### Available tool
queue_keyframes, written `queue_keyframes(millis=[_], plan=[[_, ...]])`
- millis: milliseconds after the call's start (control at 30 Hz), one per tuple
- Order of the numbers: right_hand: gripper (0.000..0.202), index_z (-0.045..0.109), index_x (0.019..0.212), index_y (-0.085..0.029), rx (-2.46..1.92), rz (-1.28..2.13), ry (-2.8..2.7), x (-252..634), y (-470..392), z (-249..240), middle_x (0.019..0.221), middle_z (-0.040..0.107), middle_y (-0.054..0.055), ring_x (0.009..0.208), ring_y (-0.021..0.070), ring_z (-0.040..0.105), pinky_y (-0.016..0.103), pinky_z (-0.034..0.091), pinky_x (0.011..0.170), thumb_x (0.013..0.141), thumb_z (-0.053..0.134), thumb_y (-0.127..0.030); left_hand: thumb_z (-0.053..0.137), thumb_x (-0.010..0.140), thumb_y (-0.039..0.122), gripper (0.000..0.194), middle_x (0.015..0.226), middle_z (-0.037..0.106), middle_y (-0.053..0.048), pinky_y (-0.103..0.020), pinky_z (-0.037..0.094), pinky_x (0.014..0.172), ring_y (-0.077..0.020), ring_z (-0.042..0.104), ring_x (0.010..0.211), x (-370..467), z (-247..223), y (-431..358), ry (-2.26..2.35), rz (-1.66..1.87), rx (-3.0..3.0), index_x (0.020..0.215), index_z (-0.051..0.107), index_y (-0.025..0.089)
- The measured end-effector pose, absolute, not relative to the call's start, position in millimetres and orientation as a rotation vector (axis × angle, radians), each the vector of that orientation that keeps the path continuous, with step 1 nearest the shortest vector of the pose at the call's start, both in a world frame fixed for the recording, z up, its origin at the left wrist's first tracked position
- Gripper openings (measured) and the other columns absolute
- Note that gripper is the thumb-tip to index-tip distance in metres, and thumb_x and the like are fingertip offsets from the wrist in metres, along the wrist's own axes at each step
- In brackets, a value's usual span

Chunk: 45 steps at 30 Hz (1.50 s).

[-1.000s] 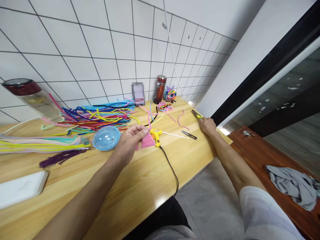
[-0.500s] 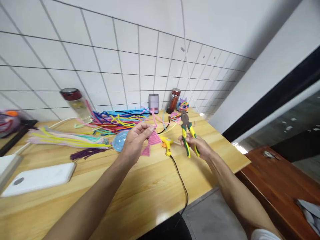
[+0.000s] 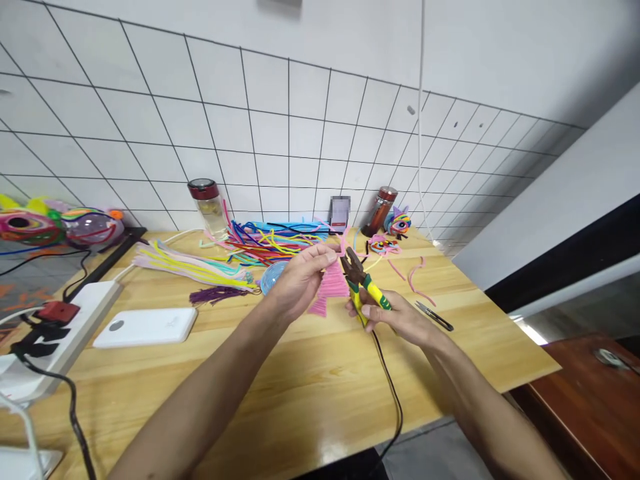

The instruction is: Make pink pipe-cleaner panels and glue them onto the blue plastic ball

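My left hand (image 3: 306, 280) is closed on a pink ridged piece (image 3: 334, 281), its thumb and fingers pinching the upper left edge. A pink strand sticks up from the top of the piece. My right hand (image 3: 387, 313) grips the yellow and green handles of pliers (image 3: 364, 279). The plier jaws point up and left, parted, close beside the pink strand near my left fingertips. Whether the jaws touch the strand is too small to tell. Behind my left hand sits a clear blue bowl (image 3: 273, 276).
Colourful pipe cleaners (image 3: 270, 241) lie along the wall with a glass bottle (image 3: 207, 208), a phone (image 3: 340, 213) and a red flask (image 3: 380, 212). Snips (image 3: 434, 315) lie right; a white power bank (image 3: 145, 327) and power strip (image 3: 80, 327) lie left.
The view has swung left. The pliers have come closer to my left hand and tilted left, their jaws now beside the pink strand. My left hand still holds the pink piece.
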State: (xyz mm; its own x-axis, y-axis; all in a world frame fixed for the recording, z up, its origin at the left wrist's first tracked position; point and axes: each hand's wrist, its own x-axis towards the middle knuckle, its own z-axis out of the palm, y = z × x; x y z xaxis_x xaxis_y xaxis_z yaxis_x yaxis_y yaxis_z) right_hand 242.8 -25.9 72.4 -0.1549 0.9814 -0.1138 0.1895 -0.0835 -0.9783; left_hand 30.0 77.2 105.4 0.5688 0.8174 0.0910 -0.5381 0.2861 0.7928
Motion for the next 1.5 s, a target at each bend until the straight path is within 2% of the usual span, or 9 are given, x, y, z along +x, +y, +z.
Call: queue_keyframes(millis=[133, 333, 433, 700, 800, 1133, 1267, 1400, 1500], plan=[[0.034, 0.076, 0.098, -0.018, -1.278, 1.300, -1.469, 239, -25, 75, 0.108, 0.077, 0.012, 0.096, 0.0237, 0.070, 0.030, 0.060, 0.068, 0.086, 0.080, -0.050, 0.097, 0.066, 0.033, 0.035, 0.070, 0.065, 0.000, -0.027, 0.051, 0.070, -0.0137, 0.060, 0.067, 30, 105, 77, 0.341, 0.851, 0.867, 0.073, 0.068, 0.016], [0.031, 0.073, 0.093, -0.020, -1.366, 1.158, -1.465, 237, -26, 66, 0.089, 0.071, 0.006, 0.076, 0.0186, 0.062, 0.027, 0.050, 0.056, 0.085, 0.077, -0.050, 0.100, 0.065, 0.033, 0.037, 0.075, 0.069, -0.001, -0.026, 0.052, 0.070, -0.0130, 0.062, 0.069, 36, 98, 75, 0.359, 0.891, 0.843, 0.075, 0.068, 0.016], [0.031, 0.072, 0.093, -0.021, -1.418, 1.022, -1.470, 237, -27, 57, 0.085, 0.067, 0.004, 0.072, 0.0174, 0.058, 0.028, 0.046, 0.057, 0.087, 0.075, -0.051, 0.100, 0.067, 0.031, 0.037, 0.077, 0.069, -0.001, -0.025, 0.053, 0.073, -0.0119, 0.062, 0.071, 38, 94, 75, 0.371, 0.903, 0.811, 0.077, 0.068, 0.015], [0.028, 0.070, 0.092, -0.022, -1.448, 0.864, -1.509, 235, -25, 47, 0.083, 0.064, 0.003, 0.075, 0.0188, 0.056, 0.030, 0.045, 0.062, 0.091, 0.072, -0.050, 0.100, 0.067, 0.027, 0.035, 0.080, 0.068, 0.000, -0.024, 0.052, 0.073, -0.0111, 0.061, 0.072, 42, 88, 75, 0.324, 0.872, 0.689, 0.081, 0.071, 0.014], [0.030, 0.070, 0.094, -0.021, -1.462, 0.892, -1.507, 236, -24, 45, 0.086, 0.064, 0.003, 0.075, 0.0183, 0.057, 0.031, 0.047, 0.064, 0.091, 0.071, -0.051, 0.103, 0.063, 0.027, 0.038, 0.078, 0.068, 0.000, -0.023, 0.052, 0.071, -0.0106, 0.061, 0.071, 44, 87, 74, 0.321, 0.893, 0.661, 0.079, 0.071, 0.013], [0.040, 0.070, 0.098, -0.019, -1.449, 1.001, -1.489, 234, -25, 42, 0.099, 0.071, 0.009, 0.082, 0.0203, 0.062, 0.032, 0.055, 0.068, 0.089, 0.071, -0.058, 0.102, 0.067, 0.034, 0.040, 0.079, 0.069, 0.000, -0.023, 0.047, 0.071, -0.0100, 0.059, 0.071, 47, 78, 77, 0.349, 0.958, 0.729, 0.082, 0.072, 0.014], [0.039, 0.070, 0.097, -0.020, -1.473, 0.976, -1.512, 235, -25, 41, 0.093, 0.069, 0.007, 0.079, 0.0202, 0.060, 0.031, 0.050, 0.064, 0.089, 0.069, -0.058, 0.102, 0.066, 0.039, 0.042, 0.079, 0.069, 0.000, -0.025, 0.048, 0.072, -0.0109, 0.059, 0.071, 47, 76, 78, 0.356, 0.946, 0.759, 0.082, 0.072, 0.014], [0.033, 0.065, 0.088, -0.021, -1.520, 0.797, -1.565, 235, -26, 39, 0.087, 0.066, 0.004, 0.080, 0.0205, 0.058, 0.032, 0.046, 0.072, 0.091, 0.066, -0.054, 0.103, 0.065, 0.041, 0.045, 0.079, 0.069, -0.001, -0.026, 0.048, 0.073, -0.0115, 0.059, 0.072, 48, 75, 78, 0.371, 0.946, 0.765, 0.082, 0.071, 0.014], [0.028, 0.063, 0.091, -0.023, -1.561, 0.687, -1.570, 233, -27, 36, 0.087, 0.066, 0.004, 0.081, 0.0213, 0.059, 0.033, 0.046, 0.075, 0.094, 0.061, -0.051, 0.103, 0.063, 0.042, 0.046, 0.078, 0.068, 0.000, -0.025, 0.048, 0.071, -0.0105, 0.058, 0.070, 50, 75, 76, 0.382, 0.967, 0.767, 0.082, 0.070, 0.015]])
